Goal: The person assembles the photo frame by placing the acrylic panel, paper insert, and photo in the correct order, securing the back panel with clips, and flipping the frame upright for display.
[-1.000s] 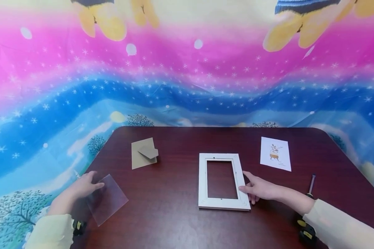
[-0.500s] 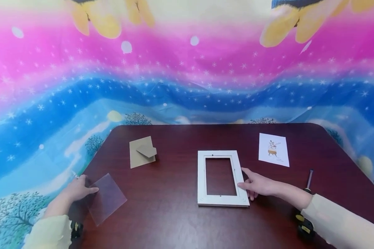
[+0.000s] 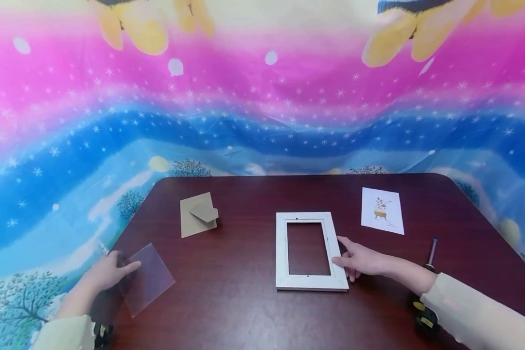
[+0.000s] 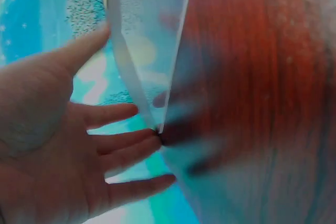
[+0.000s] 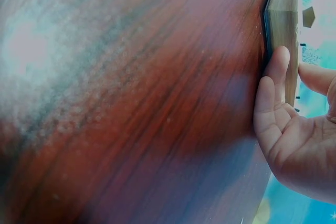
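Observation:
A clear plastic sheet (image 3: 149, 279) lies at the left of the dark table, one corner toward the person. My left hand (image 3: 104, 273) is at its left side, thumb over the sheet. Spread, mostly straight fingers show beside a sheet edge in the left wrist view, where the left hand (image 4: 58, 124) is large; contact there is hard to tell. A white picture frame (image 3: 281, 253) with an open middle lies near the table's centre. My right hand (image 3: 360, 258) grips its right side, thumb on top, other fingers curled at the outer edge. The right wrist view shows the frame's side (image 5: 283, 27) by those fingers.
A tan backing board (image 3: 190, 226) with a folded stand lies at back left. A white card (image 3: 381, 223) printed with a potted plant lies at back right. A screwdriver (image 3: 433, 250) is partly hidden by the right forearm. A patterned cloth (image 3: 262, 121) hangs behind the table.
My left hand has shifted slightly left, with its thumb less far over the clear sheet. The right hand keeps its hold on the frame. The head view has shifted a little.

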`<state>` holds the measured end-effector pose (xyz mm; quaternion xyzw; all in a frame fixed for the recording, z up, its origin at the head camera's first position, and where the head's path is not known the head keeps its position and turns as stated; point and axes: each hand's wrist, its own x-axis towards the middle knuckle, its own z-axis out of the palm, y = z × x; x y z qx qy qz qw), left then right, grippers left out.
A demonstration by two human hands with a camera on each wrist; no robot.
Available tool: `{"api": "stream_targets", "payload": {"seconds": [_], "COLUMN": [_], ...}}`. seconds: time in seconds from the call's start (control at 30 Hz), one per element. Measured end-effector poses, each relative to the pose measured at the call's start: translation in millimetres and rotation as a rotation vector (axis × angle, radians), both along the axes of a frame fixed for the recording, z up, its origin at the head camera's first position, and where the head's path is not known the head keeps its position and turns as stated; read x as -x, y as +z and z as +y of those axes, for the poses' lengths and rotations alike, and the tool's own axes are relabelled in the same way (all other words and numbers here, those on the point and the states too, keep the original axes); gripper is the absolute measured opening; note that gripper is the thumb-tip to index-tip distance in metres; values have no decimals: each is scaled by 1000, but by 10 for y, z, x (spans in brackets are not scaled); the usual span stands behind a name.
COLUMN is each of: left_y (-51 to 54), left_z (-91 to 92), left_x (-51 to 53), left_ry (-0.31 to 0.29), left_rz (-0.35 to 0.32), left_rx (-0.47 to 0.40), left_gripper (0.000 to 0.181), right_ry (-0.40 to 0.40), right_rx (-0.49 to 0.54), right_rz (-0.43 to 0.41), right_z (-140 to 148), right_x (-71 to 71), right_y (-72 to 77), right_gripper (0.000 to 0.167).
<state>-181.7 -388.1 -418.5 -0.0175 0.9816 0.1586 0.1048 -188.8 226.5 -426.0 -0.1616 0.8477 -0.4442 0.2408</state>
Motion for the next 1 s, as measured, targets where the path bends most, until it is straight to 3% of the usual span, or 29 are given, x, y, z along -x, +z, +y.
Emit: {"api": "stream_targets", "payload": {"seconds": [0.1, 0.2, 0.47, 0.7, 1.0], "left_y": [-15, -22, 43, 64, 120], "left_z": [64, 128, 226, 288, 318], "left_x": [-45, -73, -55, -75, -60], "left_ry": [-2, 5, 37, 121, 109], "left_rz": [-52, -49, -57, -120, -122], "left_rx": [23, 74, 76, 94, 123], "left_gripper": [93, 102, 104, 119, 115], "right_ry": [-2, 3, 19, 19, 29], "right_rx": [-7, -3, 3, 29, -5], "right_rz": [2, 0, -8, -14, 12], "right_z": [3, -2, -4, -4, 0], "right_x": [-1, 0, 12, -12, 5], "right_y": [15, 36, 6, -2, -10], "right_gripper": [80, 80, 79, 78, 78]}}
